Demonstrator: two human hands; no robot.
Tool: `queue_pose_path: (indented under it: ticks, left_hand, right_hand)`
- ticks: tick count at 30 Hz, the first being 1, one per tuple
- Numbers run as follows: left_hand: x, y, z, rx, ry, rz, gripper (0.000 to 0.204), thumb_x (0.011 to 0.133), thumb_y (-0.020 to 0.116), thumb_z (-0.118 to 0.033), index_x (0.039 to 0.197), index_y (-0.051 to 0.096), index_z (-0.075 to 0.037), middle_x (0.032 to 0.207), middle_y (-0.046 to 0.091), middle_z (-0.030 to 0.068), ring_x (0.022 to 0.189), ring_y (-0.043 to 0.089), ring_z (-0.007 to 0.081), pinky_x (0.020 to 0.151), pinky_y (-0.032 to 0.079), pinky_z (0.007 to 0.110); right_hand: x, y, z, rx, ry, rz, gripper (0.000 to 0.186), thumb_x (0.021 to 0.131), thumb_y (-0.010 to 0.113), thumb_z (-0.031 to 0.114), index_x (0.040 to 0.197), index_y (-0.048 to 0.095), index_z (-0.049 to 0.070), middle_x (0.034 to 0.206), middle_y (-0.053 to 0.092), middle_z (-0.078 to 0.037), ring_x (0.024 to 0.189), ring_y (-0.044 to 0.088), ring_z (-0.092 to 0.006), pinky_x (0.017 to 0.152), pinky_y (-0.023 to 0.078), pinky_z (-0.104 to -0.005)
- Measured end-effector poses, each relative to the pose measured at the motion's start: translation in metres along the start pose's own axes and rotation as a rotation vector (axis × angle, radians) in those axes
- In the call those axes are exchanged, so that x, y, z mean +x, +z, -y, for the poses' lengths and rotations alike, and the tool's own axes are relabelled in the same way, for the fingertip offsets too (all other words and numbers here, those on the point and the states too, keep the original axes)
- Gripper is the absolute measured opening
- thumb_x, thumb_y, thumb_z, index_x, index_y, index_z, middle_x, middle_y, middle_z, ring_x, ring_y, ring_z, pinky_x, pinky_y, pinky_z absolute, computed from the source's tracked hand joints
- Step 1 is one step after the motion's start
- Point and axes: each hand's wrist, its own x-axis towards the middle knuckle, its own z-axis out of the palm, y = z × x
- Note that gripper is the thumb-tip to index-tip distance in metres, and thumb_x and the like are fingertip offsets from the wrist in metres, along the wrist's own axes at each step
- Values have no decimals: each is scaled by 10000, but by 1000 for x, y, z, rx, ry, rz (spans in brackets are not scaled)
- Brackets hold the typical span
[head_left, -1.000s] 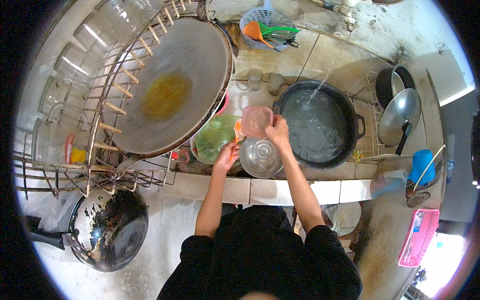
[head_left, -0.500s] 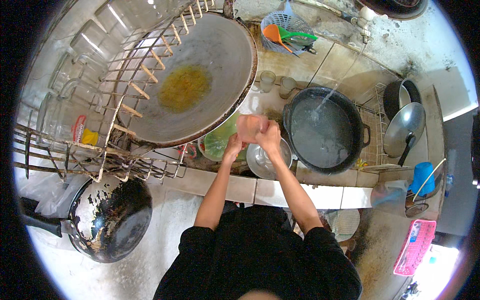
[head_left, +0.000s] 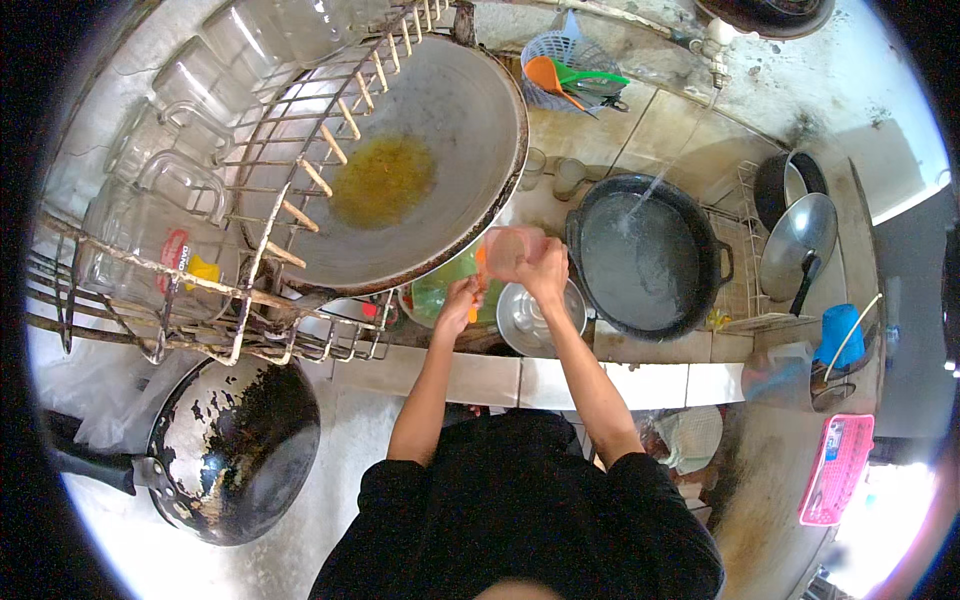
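Note:
My right hand (head_left: 543, 272) grips a translucent pink cup (head_left: 511, 252), tilted and slightly blurred. Close to its left side, my left hand (head_left: 460, 303) is closed around a slim orange utensil (head_left: 473, 314); bits of orange show above and below the fist, but its kind is unclear. Partly behind the left hand lies a light green bowl or basin (head_left: 428, 291). Below the right hand sits a shiny metal bowl (head_left: 517, 330), partly covered by the forearm. To the right, a big black pot (head_left: 725, 285) holds water, with a thin stream running into it from the tap (head_left: 717, 65).
A huge wok (head_left: 470, 110) with yellowish liquid stands at the left, behind a rusty rack (head_left: 290, 210) of glass jars. A blue basket (head_left: 545, 50) holds utensils. Two small glasses (head_left: 569, 178) stand nearby. A pan lid (head_left: 800, 240) leans at the right; a worn black pan (head_left: 240, 450) hangs lower left.
The view has shifted a little. The pink cup stays in my right hand, moved slightly and turned. Orange now shows at my left hand, where it was not visible before.

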Motion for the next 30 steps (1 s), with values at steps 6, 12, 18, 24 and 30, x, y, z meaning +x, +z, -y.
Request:
queue_pose_path:
  ticks: [6, 12, 18, 24, 30]
  left_hand:
    - [-10, -11, -5, -155, 4, 97, 211, 985, 425, -135, 1057, 555, 13, 943, 607, 82, 682, 475, 95, 581, 408, 213]
    - [-15, -16, -7, -13, 60, 103, 232, 969, 425, -71, 1130, 557, 32, 970, 627, 73, 704, 483, 83, 604, 408, 207]
    - [-16, -13, -2, 148, 109, 75, 205, 968, 428, -69, 1050, 597, 13, 856, 635, 36, 647, 470, 69, 566, 393, 213]
    - [-15, -4, -1, 337, 118, 6, 191, 965, 422, -62, 965, 604, -2, 789, 608, 19, 633, 470, 69, 555, 388, 229]
    - [-19, 14, -2, 440, 169, -42, 194, 970, 436, -87, 922, 607, -9, 745, 590, 16, 608, 471, 80, 536, 392, 249]
  right_hand:
    - [-6, -1, 8, 3, 58, -21, 475, 642, 723, 166, 1031, 535, -28, 1031, 567, -228, 979, 563, -385, 860, 459, -437]
    - [-18, -5, 12, -12, 42, -29, 474, 657, 717, 173, 1042, 530, -31, 1036, 562, -228, 988, 558, -384, 864, 457, -435]
    - [-33, -10, 21, 13, 95, 38, 507, 657, 712, 172, 1080, 504, -17, 1089, 531, -214, 1016, 543, -377, 868, 452, -440]
    - [-37, -6, 18, 43, 66, 31, 504, 654, 711, 153, 1080, 500, -14, 1077, 525, -207, 1011, 541, -381, 859, 454, -445]
    - [-35, -6, 14, 18, 46, 2, 503, 648, 714, 140, 1070, 495, -26, 1063, 527, -218, 1001, 544, -387, 850, 458, -443]
